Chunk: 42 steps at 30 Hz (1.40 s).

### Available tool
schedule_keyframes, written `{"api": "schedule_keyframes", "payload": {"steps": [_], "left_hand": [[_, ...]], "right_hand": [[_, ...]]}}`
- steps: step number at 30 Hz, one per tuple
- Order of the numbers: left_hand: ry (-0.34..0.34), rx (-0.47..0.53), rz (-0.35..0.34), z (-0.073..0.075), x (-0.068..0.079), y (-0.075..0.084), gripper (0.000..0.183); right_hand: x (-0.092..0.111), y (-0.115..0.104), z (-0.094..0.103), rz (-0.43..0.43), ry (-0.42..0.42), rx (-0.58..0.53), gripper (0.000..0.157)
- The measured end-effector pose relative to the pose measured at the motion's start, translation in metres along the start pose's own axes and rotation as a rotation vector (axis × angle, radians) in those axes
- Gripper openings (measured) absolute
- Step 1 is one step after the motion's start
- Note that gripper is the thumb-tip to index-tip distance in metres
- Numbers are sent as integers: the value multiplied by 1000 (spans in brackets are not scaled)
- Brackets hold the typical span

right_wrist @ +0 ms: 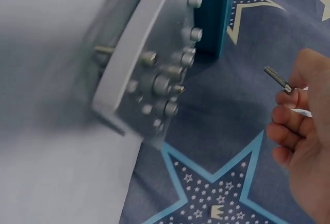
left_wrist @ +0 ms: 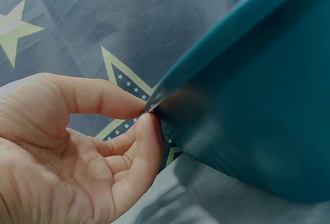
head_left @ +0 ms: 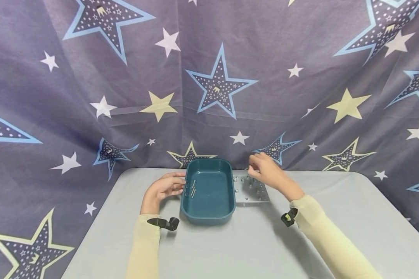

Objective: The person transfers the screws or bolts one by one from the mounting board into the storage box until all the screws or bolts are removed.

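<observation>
- Left: your left hand (head_left: 165, 186) pinches the rim of the tray (head_left: 207, 221) between thumb and fingertips, the sleeve (head_left: 144, 248) and a black wrist strap (head_left: 163, 223) just behind it.
- Just right of that hand: a few brass-coloured pins (head_left: 193, 192) lie loose in the tray, near the wall you grip.
- Between your hands: the tray, blue-green, sits on the desk (head_left: 244, 252).
- Below your right hand: the metal plate (head_left: 242, 197), close against the tray's right side, bears many upright silver studs (head_left: 250, 185); the right wrist view shows a brass-coloured tip poking out underneath.
- Right: your right hand (head_left: 267, 170), above the plate's far part, pinches a small metal pin (right_wrist: 277, 78) between thumb and finger, its free end clear of the studs; the other fingers are curled.
- Beyond both hands: a star-patterned cloth (head_left: 209, 23) hangs.
</observation>
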State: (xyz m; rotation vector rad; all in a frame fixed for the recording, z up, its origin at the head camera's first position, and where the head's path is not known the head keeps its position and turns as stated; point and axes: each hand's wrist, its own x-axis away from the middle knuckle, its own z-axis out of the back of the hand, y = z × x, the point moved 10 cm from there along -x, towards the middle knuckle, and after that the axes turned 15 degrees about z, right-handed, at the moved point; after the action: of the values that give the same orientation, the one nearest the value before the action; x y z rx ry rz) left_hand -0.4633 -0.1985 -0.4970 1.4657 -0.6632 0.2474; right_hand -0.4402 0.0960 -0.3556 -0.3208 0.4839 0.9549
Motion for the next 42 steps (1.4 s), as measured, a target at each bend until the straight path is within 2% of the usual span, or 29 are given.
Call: {"api": "schedule_keyframes", "payload": {"steps": [6, 22, 42], "left_hand": [[0, 6, 1, 1, -4, 0, 55], [-20, 8, 2, -1, -7, 1, 55], [-18, 20, -2, -1, -1, 2, 54]], "right_hand": [[-10, -5, -2, -25, -18, -44, 16], [-34, -20, -15, -21, -63, -106, 13], [-69, -43, -27, -9, -81, -175, 8]]}}
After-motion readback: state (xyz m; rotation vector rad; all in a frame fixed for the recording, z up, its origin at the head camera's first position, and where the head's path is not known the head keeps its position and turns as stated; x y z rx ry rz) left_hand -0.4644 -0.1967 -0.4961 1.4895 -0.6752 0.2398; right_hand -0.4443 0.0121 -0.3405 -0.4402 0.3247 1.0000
